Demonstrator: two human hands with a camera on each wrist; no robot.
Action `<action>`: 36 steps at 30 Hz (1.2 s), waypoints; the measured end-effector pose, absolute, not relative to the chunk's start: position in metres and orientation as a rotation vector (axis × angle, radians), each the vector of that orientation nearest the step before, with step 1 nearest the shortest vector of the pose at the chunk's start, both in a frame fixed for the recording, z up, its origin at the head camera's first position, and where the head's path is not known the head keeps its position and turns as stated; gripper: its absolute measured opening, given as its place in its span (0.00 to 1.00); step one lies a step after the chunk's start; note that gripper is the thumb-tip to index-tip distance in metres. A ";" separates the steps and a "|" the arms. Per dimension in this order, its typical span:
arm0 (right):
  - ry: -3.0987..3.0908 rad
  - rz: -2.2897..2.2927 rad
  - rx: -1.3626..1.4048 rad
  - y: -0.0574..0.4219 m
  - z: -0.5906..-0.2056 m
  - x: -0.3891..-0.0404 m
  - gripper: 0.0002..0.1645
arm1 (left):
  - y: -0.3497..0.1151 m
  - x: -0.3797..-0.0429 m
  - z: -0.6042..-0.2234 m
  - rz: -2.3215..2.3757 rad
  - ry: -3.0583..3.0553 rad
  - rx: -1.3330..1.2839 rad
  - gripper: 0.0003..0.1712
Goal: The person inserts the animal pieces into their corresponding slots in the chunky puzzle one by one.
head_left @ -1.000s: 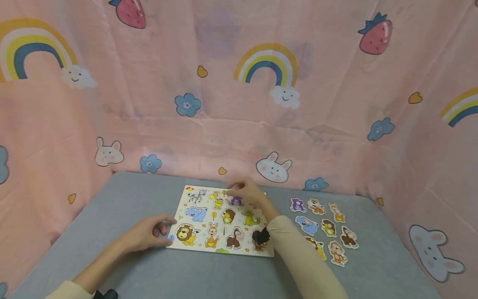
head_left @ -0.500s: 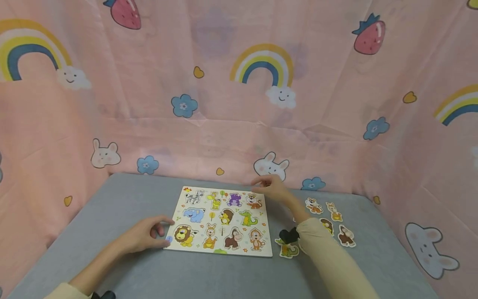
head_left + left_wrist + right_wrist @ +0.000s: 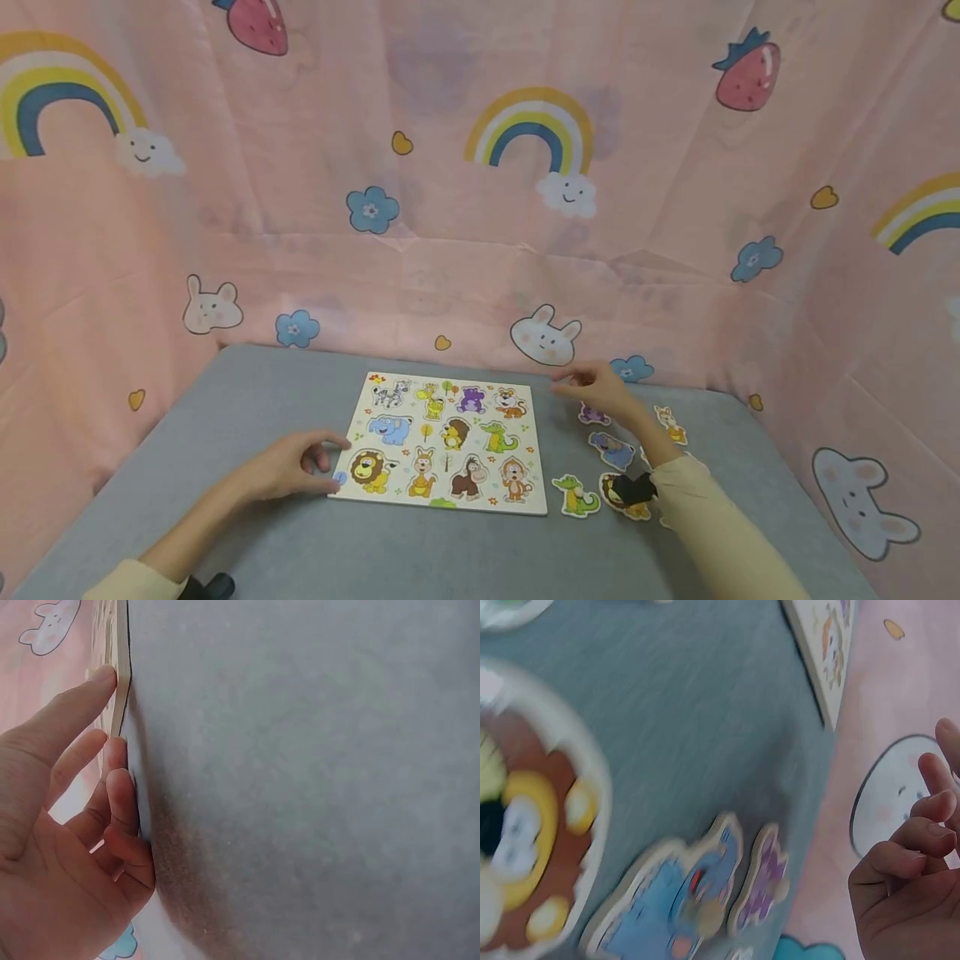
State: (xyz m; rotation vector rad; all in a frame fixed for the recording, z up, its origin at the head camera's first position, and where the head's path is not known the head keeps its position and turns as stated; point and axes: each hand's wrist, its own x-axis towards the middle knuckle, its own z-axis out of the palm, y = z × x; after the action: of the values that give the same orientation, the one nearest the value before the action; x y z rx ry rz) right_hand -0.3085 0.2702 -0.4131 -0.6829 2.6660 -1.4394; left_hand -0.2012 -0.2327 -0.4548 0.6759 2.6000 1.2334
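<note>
A wooden animal puzzle board (image 3: 480, 454) lies flat on the grey table, printed with a zebra, giraffe, lion and other animals. My left hand (image 3: 285, 468) rests at its left side. In the left wrist view, the thumb (image 3: 94, 690) touches the board's edge while the other fingers bend beside it. My right hand (image 3: 597, 392) hovers past the board's far right corner, fingers loosely bent and holding nothing. Under that arm lie the purple hippo piece (image 3: 594, 413), the blue elephant piece (image 3: 611, 451) and the lion piece (image 3: 633, 511), partly covered by the wrist camera.
A crocodile piece (image 3: 576, 497) lies just right of the board, and a kangaroo piece (image 3: 670, 426) farther right. Other pieces are hidden by the right forearm. A pink patterned curtain (image 3: 450, 275) rises behind the table and along both sides.
My right hand has moved rightward from over the board's far side to beyond its right edge, uncovering the tiger picture and the crocodile piece. The left hand stays at the board's left edge.
</note>
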 end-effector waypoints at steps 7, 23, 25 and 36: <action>2.675 -1.459 -0.678 0.299 -0.411 -0.303 0.14 | -0.233 -0.204 -0.454 1.218 2.597 0.679 0.31; 2.757 -1.393 -0.674 0.356 -0.422 -0.294 0.15 | -0.234 -0.201 -0.456 1.219 2.616 0.663 0.32; 2.754 -1.374 -0.713 0.361 -0.425 -0.294 0.16 | -0.234 -0.201 -0.457 1.218 2.617 0.667 0.32; 2.698 -1.276 -0.677 0.364 -0.432 -0.299 0.26 | -0.235 -0.201 -0.458 1.226 2.606 0.659 0.32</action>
State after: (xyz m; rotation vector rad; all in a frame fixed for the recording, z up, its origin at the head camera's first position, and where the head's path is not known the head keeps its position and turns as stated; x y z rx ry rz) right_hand -0.2989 0.3639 -0.4322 -0.6771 2.6978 -1.2761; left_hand -0.2012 -0.2345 -0.4577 0.6591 2.6055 1.2257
